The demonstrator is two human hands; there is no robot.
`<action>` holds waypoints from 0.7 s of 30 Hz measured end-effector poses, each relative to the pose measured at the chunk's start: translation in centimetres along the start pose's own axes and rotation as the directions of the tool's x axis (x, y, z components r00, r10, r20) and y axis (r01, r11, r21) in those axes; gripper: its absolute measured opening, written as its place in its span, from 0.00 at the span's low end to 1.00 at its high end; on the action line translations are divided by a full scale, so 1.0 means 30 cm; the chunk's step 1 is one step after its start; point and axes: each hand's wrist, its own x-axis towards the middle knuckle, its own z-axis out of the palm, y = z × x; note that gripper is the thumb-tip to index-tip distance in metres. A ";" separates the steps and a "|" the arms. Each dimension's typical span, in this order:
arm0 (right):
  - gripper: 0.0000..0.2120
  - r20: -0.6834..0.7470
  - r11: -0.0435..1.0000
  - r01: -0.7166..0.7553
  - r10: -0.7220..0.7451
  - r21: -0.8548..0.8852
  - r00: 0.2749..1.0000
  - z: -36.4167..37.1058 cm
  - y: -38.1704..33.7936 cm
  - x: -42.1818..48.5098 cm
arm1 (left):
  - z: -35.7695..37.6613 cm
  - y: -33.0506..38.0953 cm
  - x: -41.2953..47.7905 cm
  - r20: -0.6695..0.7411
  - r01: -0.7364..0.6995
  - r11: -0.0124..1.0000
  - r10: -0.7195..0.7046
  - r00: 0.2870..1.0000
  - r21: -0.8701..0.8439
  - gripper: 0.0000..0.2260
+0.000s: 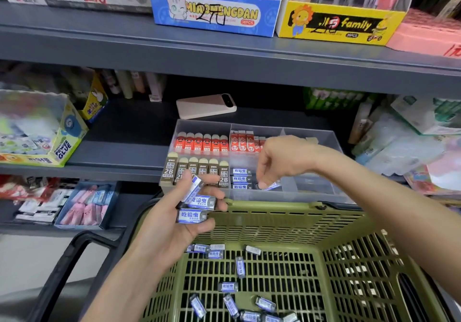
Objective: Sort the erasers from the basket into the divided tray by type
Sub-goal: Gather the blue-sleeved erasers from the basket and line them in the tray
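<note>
- The right hand [277,162] hung over the tray [314,193]. Its thumb and forefinger tips pinched one blue eraser [273,185] at the hand's 6 o'clock, and the other fingers were loosely curled.
- That eraser sat low in the middle front compartment, just at 3 o'clock of a column [241,179] of like blue ones. I could not tell whether it touched the floor.
- The left hand [174,227], palm up, gripped a trio [199,202] of blue erasers. Two lay flat across the curled fingers, and one stood tilted against the thumb.
- The basket [287,209] stood at the tray's 6 o'clock, with loose erasers [240,266] scattered on its floor.
- The right wrist covered part of the rear middle compartment.
- The left thumb and trio hid the lower ends of some 2B erasers [183,169].
- The basket's near side was cut off by the frame.
- The tray's compartments at 3 o'clock were hazy behind the plastic.
</note>
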 end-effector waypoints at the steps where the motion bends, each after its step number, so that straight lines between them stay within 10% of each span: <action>1: 0.05 0.006 1.000 0.004 -0.004 -0.029 1.000 0.006 -0.008 0.009 | -0.001 0.000 -0.001 -0.001 0.000 1.000 0.000 1.000 0.001 0.19; 12: 0.09 0.217 0.999 -0.031 0.035 -0.020 0.976 0.074 -0.003 0.082 | -0.005 -0.003 0.001 -0.027 0.004 1.000 -0.003 1.000 0.011 0.19; 21: 0.11 0.108 0.986 0.067 -0.084 0.156 0.991 0.028 0.009 0.017 | 0.003 -0.015 0.003 -0.040 -0.005 0.997 0.008 0.999 0.071 0.22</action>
